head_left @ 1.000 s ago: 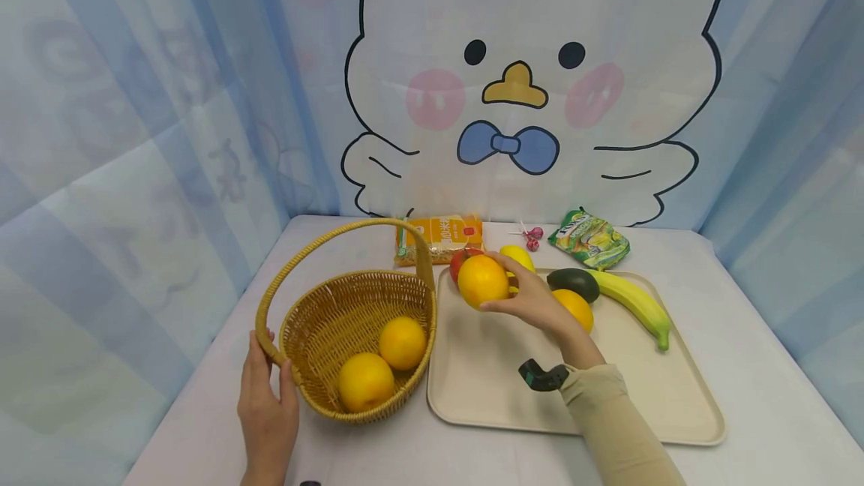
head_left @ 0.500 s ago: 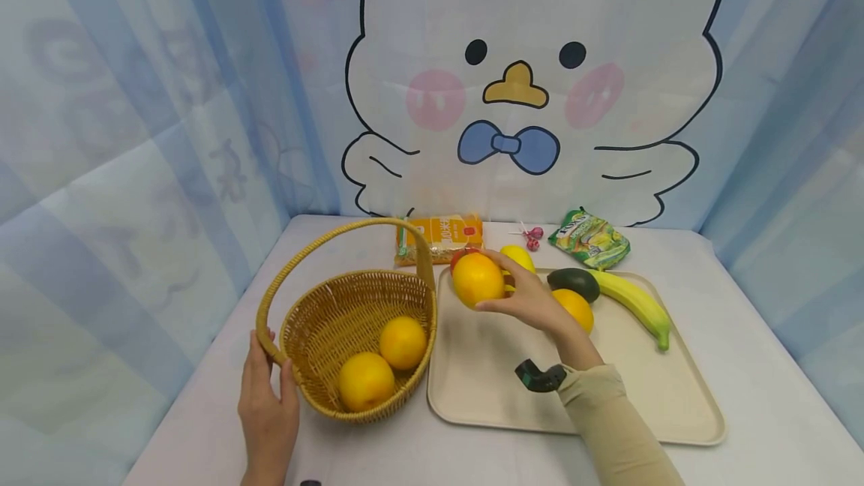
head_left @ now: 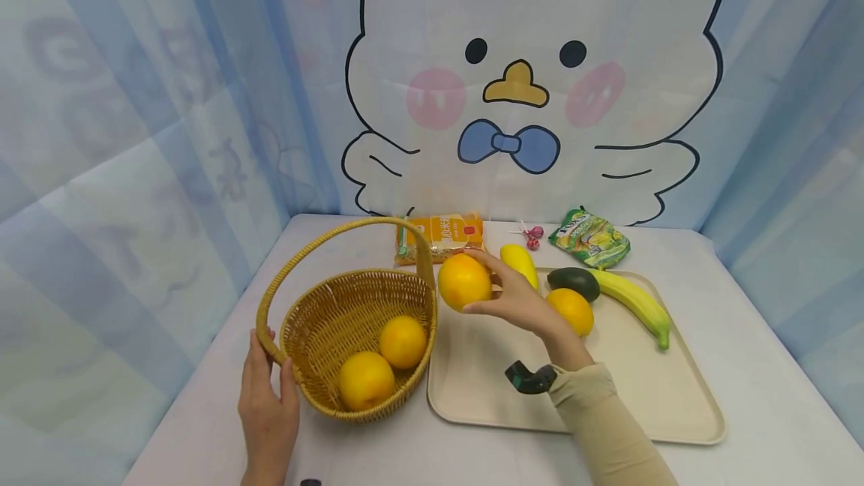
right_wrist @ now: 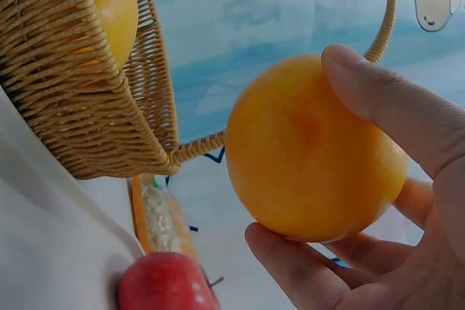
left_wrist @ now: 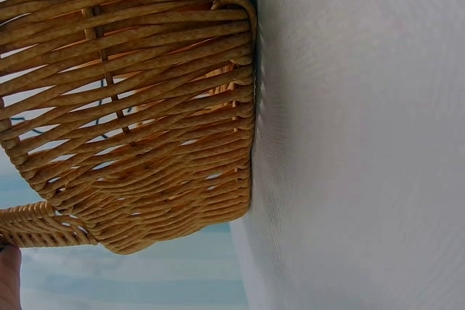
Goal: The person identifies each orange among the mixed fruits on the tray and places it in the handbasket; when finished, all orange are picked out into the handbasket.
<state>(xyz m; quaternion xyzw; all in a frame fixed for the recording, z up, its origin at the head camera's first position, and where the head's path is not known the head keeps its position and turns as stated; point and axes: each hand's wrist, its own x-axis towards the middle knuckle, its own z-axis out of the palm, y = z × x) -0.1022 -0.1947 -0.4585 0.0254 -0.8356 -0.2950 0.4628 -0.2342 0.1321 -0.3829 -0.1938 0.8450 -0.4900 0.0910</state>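
Note:
My right hand [head_left: 516, 304] holds an orange [head_left: 464, 283] between thumb and fingers, raised above the tray's left back corner. The right wrist view shows the thumb on one side of that orange [right_wrist: 305, 154] and the fingers on the other. My left hand [head_left: 268, 415] grips the wicker basket [head_left: 324, 313] where its handle meets the rim, at the left. Two more oranges [head_left: 365, 381] lie inside the basket. Up close, the left wrist view shows the woven wall [left_wrist: 145, 107] and one fingertip against the handle.
The beige tray [head_left: 493, 388] bears an orange [head_left: 571, 311], an avocado [head_left: 574, 283], a banana [head_left: 634, 302] and a yellow fruit [head_left: 518, 265]. A red apple [right_wrist: 167, 282] shows near the basket. Behind are a grain bag [head_left: 442, 237], lollipops [head_left: 533, 235] and a green packet [head_left: 591, 238].
My right hand has carried the orange left, closer to the basket's rim, uncovering more of the yellow fruit and hiding the apple in the head view. The left hand and basket stay put.

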